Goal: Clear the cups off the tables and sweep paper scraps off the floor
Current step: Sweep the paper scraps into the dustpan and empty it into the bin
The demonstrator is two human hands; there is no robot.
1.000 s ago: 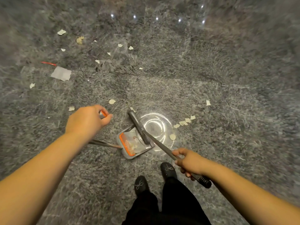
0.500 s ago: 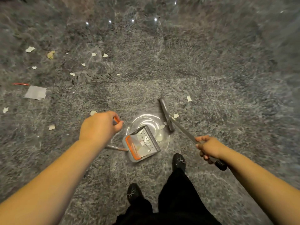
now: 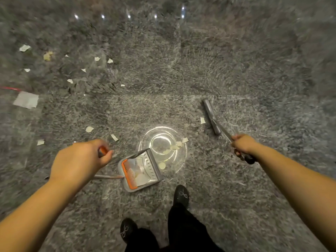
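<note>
Left hand (image 3: pixel 80 159) grasps the dustpan (image 3: pixel 140 170) handle, right hand (image 3: pixel 242 143) grasps the broom (image 3: pixel 211 116). Paper scraps (image 3: pixel 174 147) lie at the pan's 1 o'clock, more at 10 o'clock; the floor (image 3: pixel 236 70) is motion-blurred.

I see open grey speckled stone floor (image 3: pixel 236 60) across the top and right, nothing on it. Between my hands sits the grey long-handled dustpan with orange comb edge (image 3: pixel 140 170), mouth toward a bright light reflection (image 3: pixel 162 142); a few pale paper scraps (image 3: pixel 175 147) lie just off its lip. The grey flat broom head (image 3: pixel 211 116) lies on the floor to the right, one scrap touching or just beside it. The left side is cluttered: scattered scraps, a white paper sheet (image 3: pixel 26 100), a red strip (image 3: pixel 10 88). My black shoes (image 3: pixel 181 194) stand just behind the dustpan.
</note>
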